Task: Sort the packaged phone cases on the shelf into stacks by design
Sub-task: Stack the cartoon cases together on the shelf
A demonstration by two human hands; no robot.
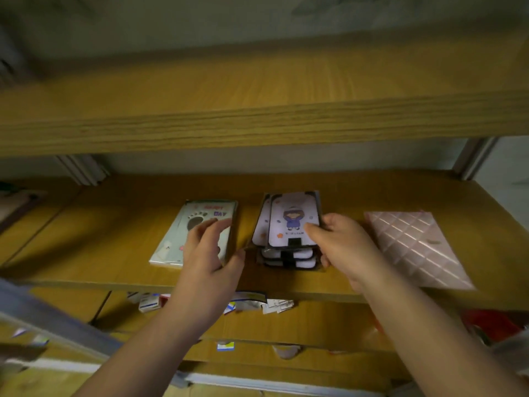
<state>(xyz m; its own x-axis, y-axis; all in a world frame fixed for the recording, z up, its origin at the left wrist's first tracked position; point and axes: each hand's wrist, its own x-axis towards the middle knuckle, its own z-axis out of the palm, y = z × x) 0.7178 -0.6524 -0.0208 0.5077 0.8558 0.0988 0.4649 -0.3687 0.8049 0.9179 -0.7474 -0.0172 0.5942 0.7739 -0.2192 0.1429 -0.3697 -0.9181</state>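
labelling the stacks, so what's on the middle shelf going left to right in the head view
pale green case pack under the left hand → stack of cartoon figure cases, gripped by the right hand → pink quilted pack

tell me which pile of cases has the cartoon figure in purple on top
The middle stack, held by the right hand; the left pile shows a paw print.

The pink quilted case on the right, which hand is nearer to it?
Right. The right hand grips the purple stack just beside the pink case; the left hand is beyond that stack.
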